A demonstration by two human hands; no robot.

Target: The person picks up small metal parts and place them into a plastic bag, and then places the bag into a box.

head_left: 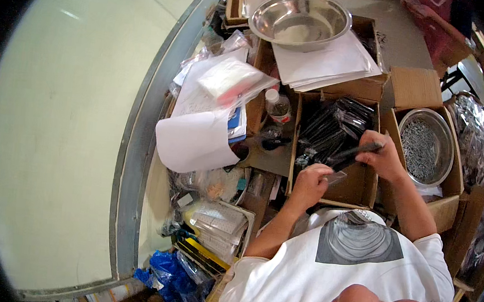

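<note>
Over the open cardboard box point(359, 187) of black packets point(333, 127), both hands are busy. The right hand point(384, 157) has its grip pinched shut on a long dark packet point(352, 153), held slanted above the box. The left hand point(310, 180) is closed around a small clear bag point(332, 177). I'd keep the bag mouth steady and slide the packet in slowly. Both wrists bent inward, elbows tucked.

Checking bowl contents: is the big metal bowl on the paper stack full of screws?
No. The big metal bowl looks empty; the screws fill the smaller bowl by the right hand.
</note>
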